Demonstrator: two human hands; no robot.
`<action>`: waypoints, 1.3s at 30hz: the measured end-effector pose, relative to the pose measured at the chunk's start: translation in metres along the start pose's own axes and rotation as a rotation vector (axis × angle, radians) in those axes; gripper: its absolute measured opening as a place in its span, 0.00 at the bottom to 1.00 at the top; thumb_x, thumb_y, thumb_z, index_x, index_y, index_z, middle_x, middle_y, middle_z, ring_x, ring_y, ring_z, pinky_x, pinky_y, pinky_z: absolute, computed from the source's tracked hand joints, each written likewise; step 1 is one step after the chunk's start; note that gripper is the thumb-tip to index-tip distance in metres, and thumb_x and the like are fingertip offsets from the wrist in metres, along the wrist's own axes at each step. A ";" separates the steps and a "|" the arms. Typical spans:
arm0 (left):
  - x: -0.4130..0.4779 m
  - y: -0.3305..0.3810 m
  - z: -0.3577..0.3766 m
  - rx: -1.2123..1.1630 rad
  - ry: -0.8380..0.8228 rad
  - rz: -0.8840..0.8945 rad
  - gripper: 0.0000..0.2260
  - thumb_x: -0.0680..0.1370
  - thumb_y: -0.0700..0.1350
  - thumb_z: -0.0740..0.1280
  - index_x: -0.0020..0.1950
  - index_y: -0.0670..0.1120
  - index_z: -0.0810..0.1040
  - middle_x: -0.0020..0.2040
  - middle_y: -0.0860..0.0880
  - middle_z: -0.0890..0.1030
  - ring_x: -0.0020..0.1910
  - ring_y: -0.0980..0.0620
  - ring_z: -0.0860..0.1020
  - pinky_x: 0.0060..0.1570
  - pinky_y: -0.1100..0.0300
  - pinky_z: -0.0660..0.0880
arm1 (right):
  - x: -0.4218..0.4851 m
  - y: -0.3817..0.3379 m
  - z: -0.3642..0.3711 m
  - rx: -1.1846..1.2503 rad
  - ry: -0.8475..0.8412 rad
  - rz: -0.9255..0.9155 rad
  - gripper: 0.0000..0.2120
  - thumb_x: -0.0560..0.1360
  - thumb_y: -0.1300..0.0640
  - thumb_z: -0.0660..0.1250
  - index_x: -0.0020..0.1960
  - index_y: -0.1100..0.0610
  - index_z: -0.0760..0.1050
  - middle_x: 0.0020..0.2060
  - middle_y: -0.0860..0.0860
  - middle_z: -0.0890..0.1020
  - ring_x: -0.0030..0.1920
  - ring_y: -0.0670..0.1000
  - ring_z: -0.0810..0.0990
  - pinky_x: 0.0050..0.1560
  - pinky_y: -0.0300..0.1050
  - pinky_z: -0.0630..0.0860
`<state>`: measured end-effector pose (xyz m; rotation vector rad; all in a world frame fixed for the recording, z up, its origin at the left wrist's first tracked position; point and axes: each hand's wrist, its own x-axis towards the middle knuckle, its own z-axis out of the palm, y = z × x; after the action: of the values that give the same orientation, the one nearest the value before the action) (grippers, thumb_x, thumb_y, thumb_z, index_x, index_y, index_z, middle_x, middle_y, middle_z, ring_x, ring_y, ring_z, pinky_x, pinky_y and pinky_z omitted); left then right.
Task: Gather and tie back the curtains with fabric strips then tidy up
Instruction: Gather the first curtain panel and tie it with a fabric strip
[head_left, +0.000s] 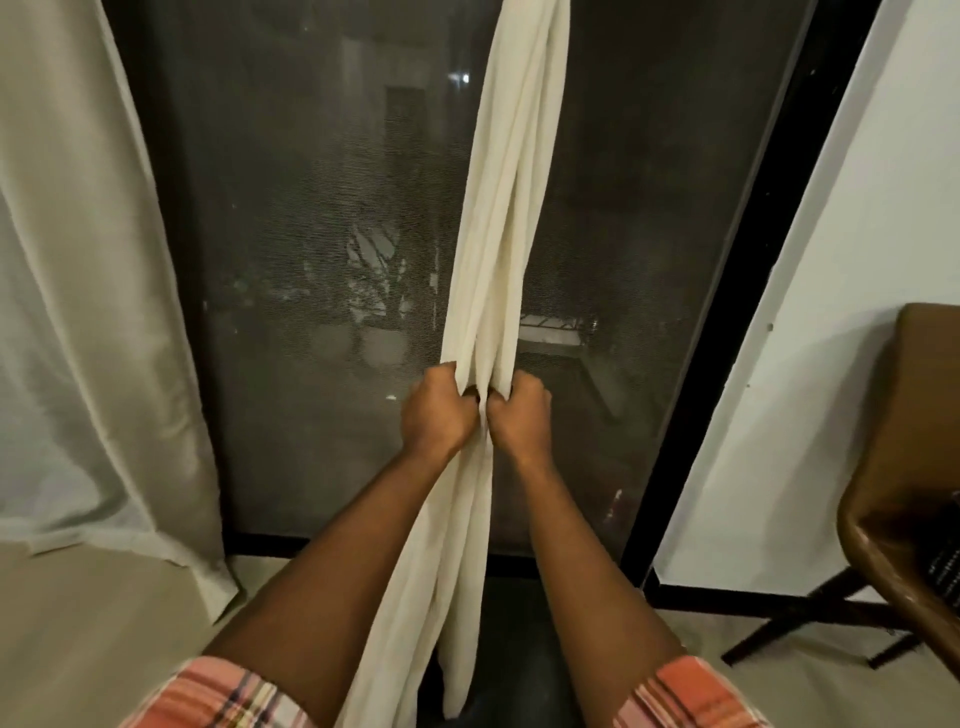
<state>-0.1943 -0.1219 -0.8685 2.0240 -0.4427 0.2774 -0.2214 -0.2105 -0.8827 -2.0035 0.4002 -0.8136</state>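
A cream curtain (511, 197) hangs gathered into a narrow bunch in front of the dark window screen (322, 234). My left hand (435, 415) grips the bunch on its left side, and my right hand (519, 418) grips it on its right side, the two fists touching at the same height. Below the hands the curtain falls loose between my forearms toward the floor. A second, paler curtain (88, 312) hangs spread out at the far left, its hem lying on the floor. No fabric strip is in view.
A black window frame (727, 332) slants down on the right, beside a white wall (831, 312). A brown chair (904, 467) on dark legs stands at the right edge. Beige floor (104, 623) lies at the lower left.
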 end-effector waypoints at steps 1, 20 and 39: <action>-0.003 -0.007 -0.003 0.021 0.037 0.000 0.10 0.71 0.40 0.66 0.51 0.42 0.80 0.46 0.39 0.82 0.48 0.37 0.80 0.48 0.46 0.78 | -0.002 0.004 0.001 -0.021 0.003 -0.005 0.10 0.74 0.63 0.65 0.54 0.61 0.81 0.47 0.56 0.84 0.50 0.56 0.82 0.45 0.43 0.76; -0.068 -0.073 -0.039 -0.156 -0.080 0.102 0.17 0.74 0.34 0.67 0.63 0.39 0.76 0.58 0.42 0.81 0.57 0.45 0.78 0.47 0.67 0.68 | -0.087 0.036 0.028 0.089 0.066 0.045 0.12 0.79 0.59 0.62 0.61 0.59 0.76 0.54 0.53 0.81 0.54 0.52 0.79 0.51 0.41 0.73; -0.075 -0.105 -0.026 -0.107 0.015 -0.010 0.09 0.74 0.43 0.71 0.51 0.39 0.83 0.48 0.41 0.84 0.47 0.42 0.82 0.46 0.55 0.78 | -0.102 0.046 0.038 0.056 -0.048 0.156 0.14 0.80 0.55 0.63 0.58 0.64 0.76 0.53 0.58 0.81 0.55 0.57 0.80 0.54 0.47 0.77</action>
<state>-0.2181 -0.0392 -0.9685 1.9182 -0.4298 0.2571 -0.2684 -0.1545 -0.9753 -1.9096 0.4944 -0.6711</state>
